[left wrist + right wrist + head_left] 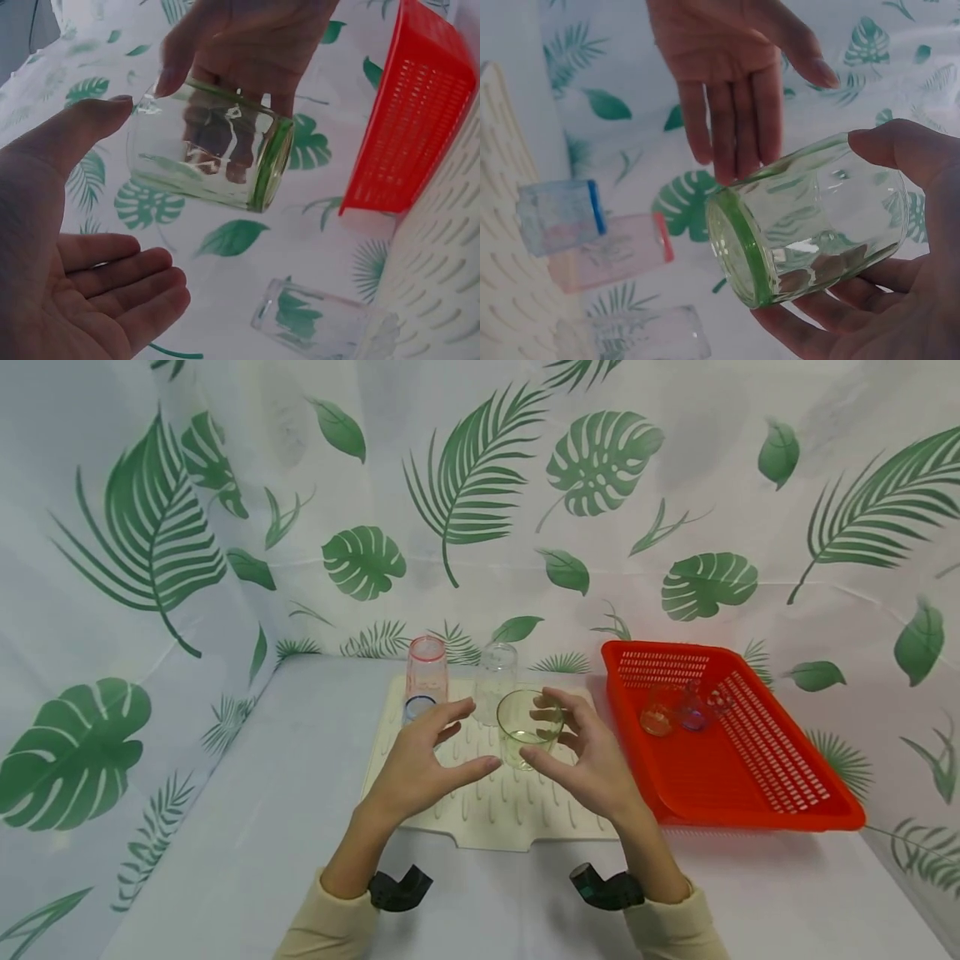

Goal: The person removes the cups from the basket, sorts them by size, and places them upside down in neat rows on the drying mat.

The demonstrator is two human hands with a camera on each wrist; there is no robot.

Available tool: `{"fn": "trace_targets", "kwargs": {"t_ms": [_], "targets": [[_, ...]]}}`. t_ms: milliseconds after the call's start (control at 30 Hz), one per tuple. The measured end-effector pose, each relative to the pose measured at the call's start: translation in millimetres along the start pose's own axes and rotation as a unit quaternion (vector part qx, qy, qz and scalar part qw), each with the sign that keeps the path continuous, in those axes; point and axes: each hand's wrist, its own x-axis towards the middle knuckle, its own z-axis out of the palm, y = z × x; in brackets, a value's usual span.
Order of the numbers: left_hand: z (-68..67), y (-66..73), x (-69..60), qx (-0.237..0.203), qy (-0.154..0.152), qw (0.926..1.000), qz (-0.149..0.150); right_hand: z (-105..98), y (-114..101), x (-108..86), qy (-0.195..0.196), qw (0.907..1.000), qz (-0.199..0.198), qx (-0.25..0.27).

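Note:
A green-tinted drinking glass (529, 745) is held upright in my right hand (592, 764), above a cream ridged draining mat (491, 835). In the right wrist view, thumb and fingers grip opposite sides of the glass (810, 225), its thick green base towards the mat. My left hand (420, 768) is spread beside the glass, palm facing it; the left wrist view shows a gap between those fingers (142, 289) and the glass. On the mat behind stand a pink glass (426, 672), a clear glass (497, 670) and a small blue glass (418, 707), partly hidden by my left hand.
A red plastic basket (720, 817) with perforated sides stands to the right, against the mat's edge. Inside lie several glasses, among them an amber-tinted one (657, 720) and a bluish one (693, 717). A leaf-patterned curtain (495, 552) hangs behind the white table (262, 777).

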Motion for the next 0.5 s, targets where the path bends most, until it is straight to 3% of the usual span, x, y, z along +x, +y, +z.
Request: {"fn": "trace_targets", "kwargs": {"t_ms": [333, 500], "targets": [[1.8, 2.9, -2.1, -0.027, -0.030, 0.9980, 0.048, 10, -5, -4.0, -0.063, 0.9962, -0.016, 0.057], [2.4, 3.8, -3.1, -0.032, -0.030, 0.9972, 0.061, 14, -4, -4.0, -0.085, 0.9934, -0.038, 0.068]]}}
